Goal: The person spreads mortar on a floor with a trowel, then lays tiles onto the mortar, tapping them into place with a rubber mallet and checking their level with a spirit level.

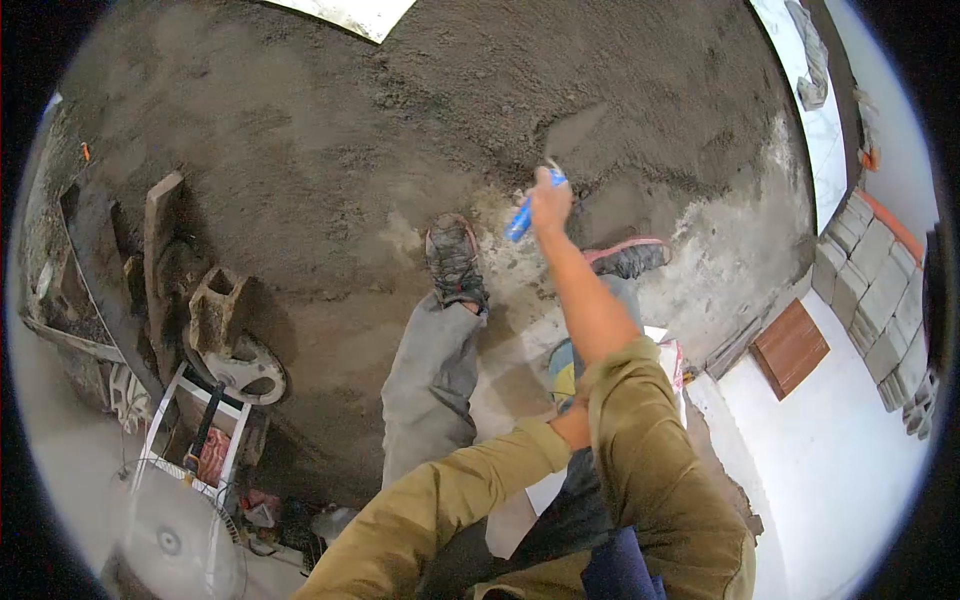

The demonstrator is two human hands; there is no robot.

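Note:
My right hand (550,203) is closed around the blue handle (520,222) of what looks like a trowel, held low over the wet grey mortar (480,100). A short metal neck shows past the fingers, but its blade blends into the grey and is hard to make out. My left hand (573,424) is by my right elbow, at the rolled-up olive sleeve (640,400). The right arm covers most of it, so its fingers are hidden. My shoes (455,260) stand apart at the edge of the mortar, either side of a pale bare patch of floor.
Left stand a wheel (250,375) with a concrete-caked block, a plank (160,270) and a white frame (215,420). A white tile (355,12) lies at the top. To the right are stacked grey blocks (870,270) and a brown tile (790,348).

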